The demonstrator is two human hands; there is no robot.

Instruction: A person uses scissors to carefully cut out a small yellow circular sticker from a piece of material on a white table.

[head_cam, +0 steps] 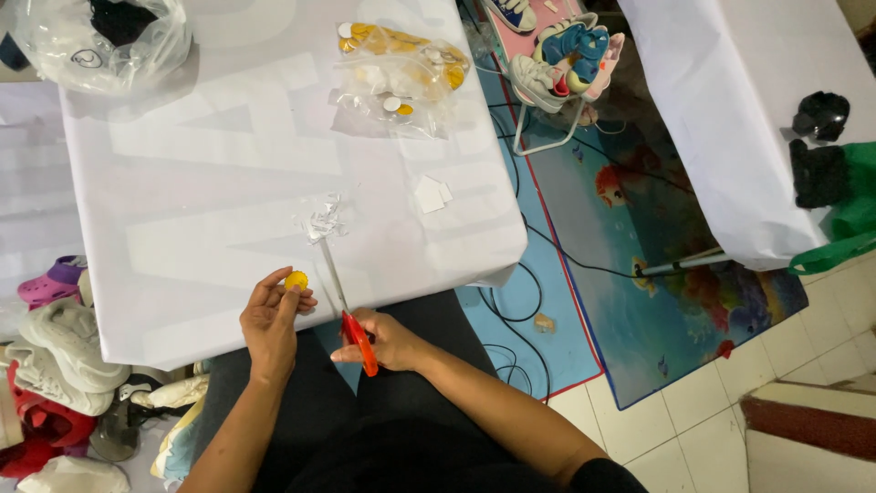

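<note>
Scissors (347,301) with red handles sit in the right hand (388,340), which grips the handles tight. The thin blades stick out ahead of this hand, up over the edge of the white table (201,183). Just past the blade tips lies a crumpled bit of clear plastic (324,221). I cannot tell if the blades touch it.

The left hand (271,321) is right beside the right hand, on its left side. Its thumb and fingers pinch a small round yellow disc (296,280) and hold it up at the table edge.

Far ahead of both hands, at the back of the table, lies a clear bag of yellow and white discs (401,64). Nearer, ahead and to the right of the right hand, lie small white paper squares (432,194). Far off to the left of the left hand rests another clear plastic bag (100,41) with something dark inside.
</note>
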